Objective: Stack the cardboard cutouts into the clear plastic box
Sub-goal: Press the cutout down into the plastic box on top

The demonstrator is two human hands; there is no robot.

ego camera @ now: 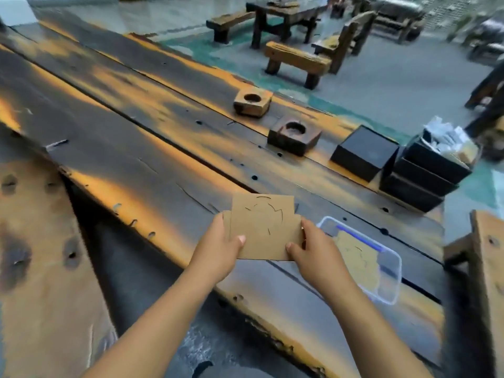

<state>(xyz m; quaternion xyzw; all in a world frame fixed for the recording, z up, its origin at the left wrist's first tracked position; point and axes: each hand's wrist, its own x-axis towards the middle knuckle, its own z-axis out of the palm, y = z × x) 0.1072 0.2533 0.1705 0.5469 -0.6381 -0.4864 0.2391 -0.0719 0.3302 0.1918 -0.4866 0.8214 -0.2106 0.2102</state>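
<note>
A brown cardboard cutout sheet (pixel 263 225) with curved cut lines is held flat above the dark wooden table (pixel 136 148). My left hand (pixel 221 249) grips its left edge with the thumb on top. My right hand (pixel 313 249) grips its lower right corner. A second sheet seems to lie under the top one, its edge showing at the left. The clear plastic box (pixel 392 268) with a blue strip lies just right of my right hand. Brown cardboard cutouts (pixel 357 257) rest inside it.
Two wooden blocks with round hollows (pixel 252 102) (pixel 293 135) sit further back on the table. A black box (pixel 364 152) and a stack of black trays (pixel 425 170) holding packets stand at the right. Wooden benches (pixel 297 61) stand on the floor beyond.
</note>
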